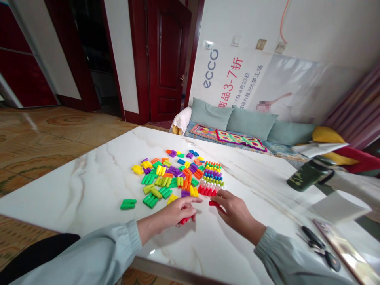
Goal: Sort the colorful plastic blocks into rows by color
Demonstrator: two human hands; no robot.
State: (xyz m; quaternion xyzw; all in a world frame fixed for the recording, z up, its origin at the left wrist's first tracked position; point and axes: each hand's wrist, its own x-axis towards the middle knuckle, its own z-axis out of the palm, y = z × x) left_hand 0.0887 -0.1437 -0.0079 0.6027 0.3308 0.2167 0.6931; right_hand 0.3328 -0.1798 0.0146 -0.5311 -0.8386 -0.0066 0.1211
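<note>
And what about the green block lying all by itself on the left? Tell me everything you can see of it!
The green block is bright green all over and looks like smooth plastic. It seems made of short rods joined side by side, with a notch at its right end; it's too small to count them. It lies on the white, veined table, apart from the pile of colourful blocks. Only the table touches it.

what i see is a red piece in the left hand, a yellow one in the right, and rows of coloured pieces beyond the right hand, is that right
Not quite: the head view shows the right hand holding a red piece, not a yellow one. The rest stands: another red piece in the left hand, rows of coloured pieces beyond the right.
</note>
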